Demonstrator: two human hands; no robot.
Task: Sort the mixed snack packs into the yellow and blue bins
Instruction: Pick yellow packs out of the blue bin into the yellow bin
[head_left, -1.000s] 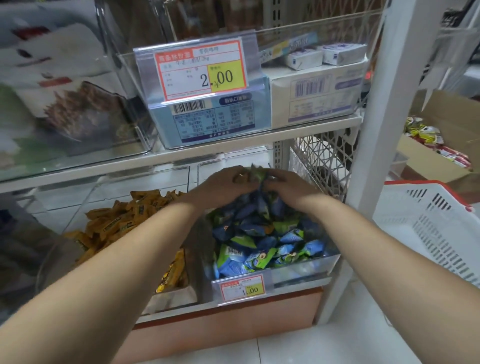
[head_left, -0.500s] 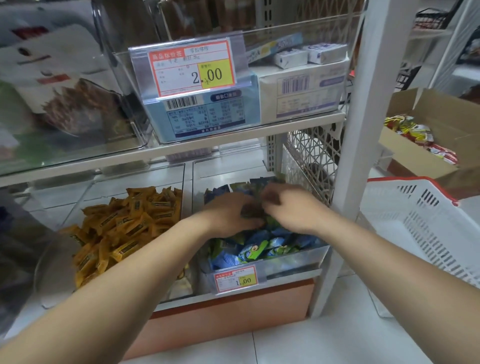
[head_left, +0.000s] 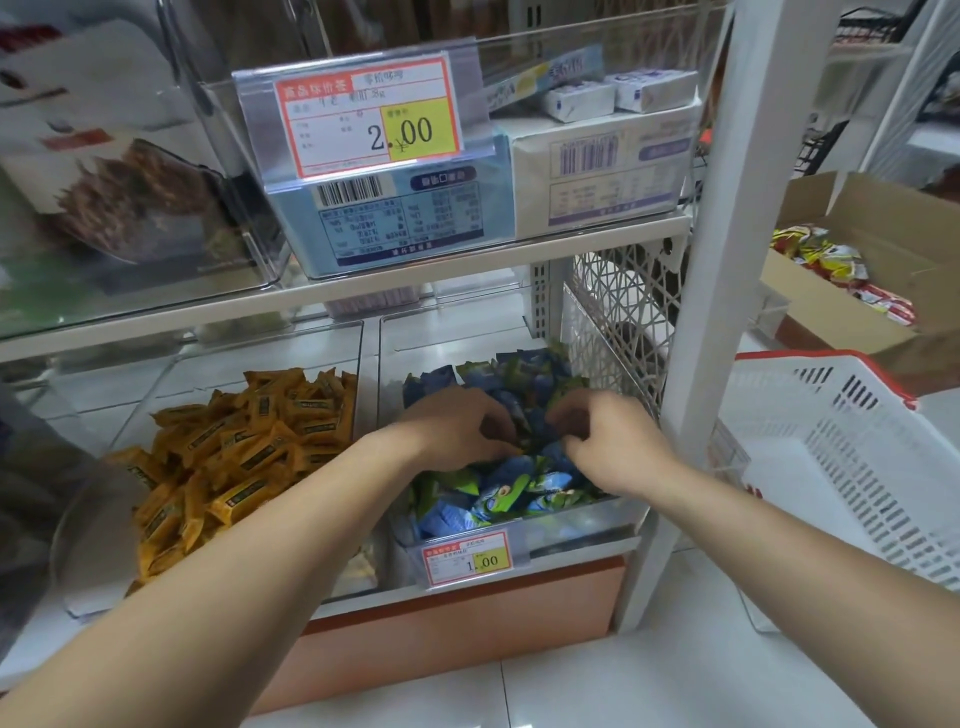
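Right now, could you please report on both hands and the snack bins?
Left hand and right hand both in the right bin, fingers curled among blue packs; grip unclear. Yellow packs in the left bin, clear of both hands. Nothing blocking.

The lower shelf (head_left: 582, 548) bears a left bin (head_left: 88, 530) of yellow packs (head_left: 249, 447) beside a right bin (head_left: 571, 525) of blue packs (head_left: 509, 488).

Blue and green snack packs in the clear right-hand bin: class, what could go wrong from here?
The blue and green snack packs are heaped to the front wall of the clear plastic bin; raking could push some over.
The left hand and right hand grip bunches; a dropped pack could land among the yellow snack packs.
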